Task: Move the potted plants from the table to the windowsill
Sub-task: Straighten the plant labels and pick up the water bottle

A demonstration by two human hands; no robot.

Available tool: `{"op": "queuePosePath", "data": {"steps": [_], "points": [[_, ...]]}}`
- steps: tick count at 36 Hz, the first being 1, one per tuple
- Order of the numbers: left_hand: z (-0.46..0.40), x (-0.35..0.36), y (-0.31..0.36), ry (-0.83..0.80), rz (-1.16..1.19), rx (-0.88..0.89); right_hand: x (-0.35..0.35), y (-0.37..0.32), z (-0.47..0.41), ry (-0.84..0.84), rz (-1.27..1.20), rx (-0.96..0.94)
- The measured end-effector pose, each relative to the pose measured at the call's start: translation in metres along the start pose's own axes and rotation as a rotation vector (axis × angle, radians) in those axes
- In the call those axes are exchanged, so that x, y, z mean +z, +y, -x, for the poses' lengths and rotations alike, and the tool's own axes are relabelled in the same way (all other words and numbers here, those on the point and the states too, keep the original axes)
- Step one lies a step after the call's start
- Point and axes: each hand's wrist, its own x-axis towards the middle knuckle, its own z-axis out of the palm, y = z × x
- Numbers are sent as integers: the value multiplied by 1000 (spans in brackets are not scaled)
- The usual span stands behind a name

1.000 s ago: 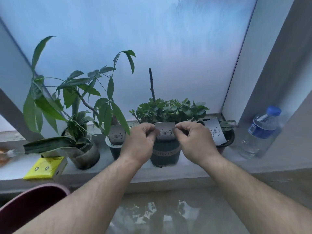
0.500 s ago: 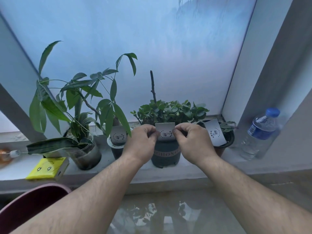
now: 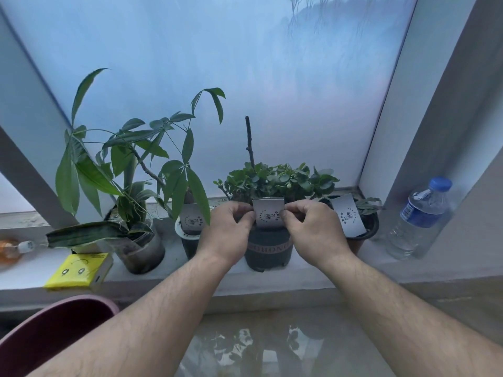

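Observation:
Several potted plants stand in a row on the grey windowsill [image 3: 313, 270]. In the middle is a dark green pot [image 3: 268, 250] with a bushy small-leaved plant and a bare stem. A white card [image 3: 268, 212] stands at its front rim. My left hand [image 3: 227, 235] pinches the card's left edge and my right hand [image 3: 313, 232] pinches its right edge. To the left stand a small pot [image 3: 187, 240] with its own card and a clear pot [image 3: 141, 248] with a tall leafy plant. Right of my hands, a dark pot [image 3: 364, 232] also carries a card.
A water bottle [image 3: 416, 219] stands in the sill's right corner. A yellow box [image 3: 79, 272] lies at the left, with a small orange bottle [image 3: 11, 251] beyond it. A maroon tub [image 3: 54, 330] sits at the lower left. The glossy table [image 3: 272, 346] lies below the sill.
Both hands keep pinching the card on the middle pot. The view has tilted up slightly, so everything sits a little lower in frame.

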Motion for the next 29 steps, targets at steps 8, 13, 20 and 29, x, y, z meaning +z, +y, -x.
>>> {"op": "queuePosePath", "data": {"steps": [8, 13, 20, 29], "points": [[-4, 8, 2, 9, 8, -51, 3, 1, -4, 9, -43, 62], [-9, 11, 2, -7, 1, -68, 4, 0, -9, -14, -40, 72], [-8, 8, -5, 7, -28, -58, 2, 2, -6, -12, -63, 90], [-1, 7, -7, 24, 35, -62, -2, 0, -1, 0, -52, 68]]}}
